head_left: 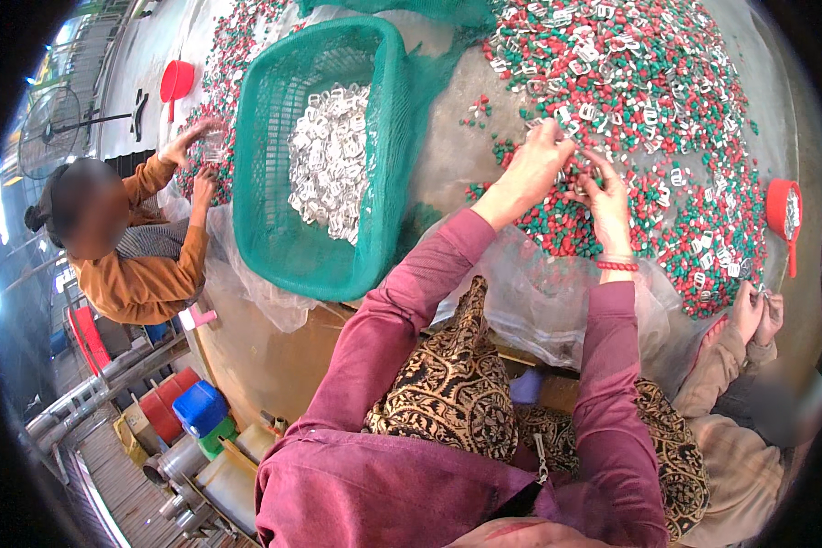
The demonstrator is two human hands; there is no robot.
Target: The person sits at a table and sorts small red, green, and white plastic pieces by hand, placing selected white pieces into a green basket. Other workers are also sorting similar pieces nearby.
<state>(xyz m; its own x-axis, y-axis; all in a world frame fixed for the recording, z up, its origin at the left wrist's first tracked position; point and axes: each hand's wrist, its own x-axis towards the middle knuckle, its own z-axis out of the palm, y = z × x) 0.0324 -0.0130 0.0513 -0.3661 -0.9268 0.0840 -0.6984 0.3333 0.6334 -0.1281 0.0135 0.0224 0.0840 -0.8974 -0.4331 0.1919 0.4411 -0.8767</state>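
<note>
Over a spread of small red and green pieces mixed with pale metal buckles (586, 111), my two hands work close together. My left hand (532, 178) reaches in with its fingertips pinched; whatever sits between them is too small to make out. Just right of it, my right hand (607, 203) has thumb and fingers curled together above the pile, and its contents are hidden too. A red band circles my right wrist. To the left stands a green net-lined basket (388, 137) holding a heap of silvery metal buckles (331, 164).
One co-worker (128, 247) handles pieces at the table's left; another (735, 438) sits close on my right. A red scoop (176, 80) lies far left, and a red handled sieve (781, 205) with pale pieces lies right. Clear plastic sheeting (539, 292) drapes over the near edge.
</note>
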